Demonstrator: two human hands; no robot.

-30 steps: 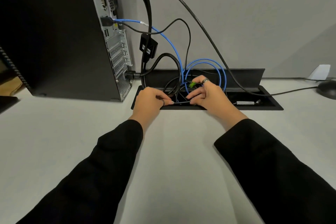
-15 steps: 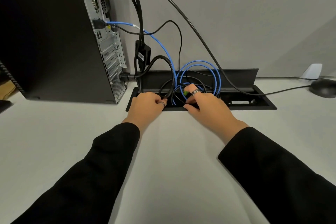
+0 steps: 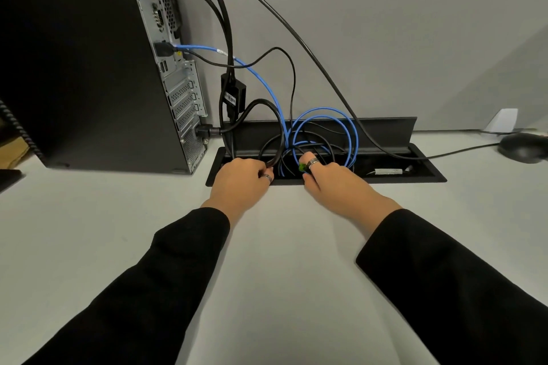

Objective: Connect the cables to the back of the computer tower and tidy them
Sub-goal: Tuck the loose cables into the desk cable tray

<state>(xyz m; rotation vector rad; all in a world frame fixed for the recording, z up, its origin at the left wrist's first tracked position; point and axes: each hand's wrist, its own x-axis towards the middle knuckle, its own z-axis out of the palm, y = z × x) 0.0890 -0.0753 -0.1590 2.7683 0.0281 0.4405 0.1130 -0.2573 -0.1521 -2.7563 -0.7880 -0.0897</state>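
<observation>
- Left hand (image 3: 240,179) grips the thick black cable (image 3: 268,104) at the worktop's rear cable tray (image 3: 427,176); tugging could loosen its plug in the computer tower (image 3: 89,62).
- Right hand (image 3: 332,184) pinches a green tie (image 3: 302,167) among the blue cable (image 3: 326,127) loops; these may spring out.

The scene is being lit evenly from overhead; soft shadows are being cast, edges are being bowed, and the tower's side (image 3: 74,68) is perhaps being underexposed.
</observation>
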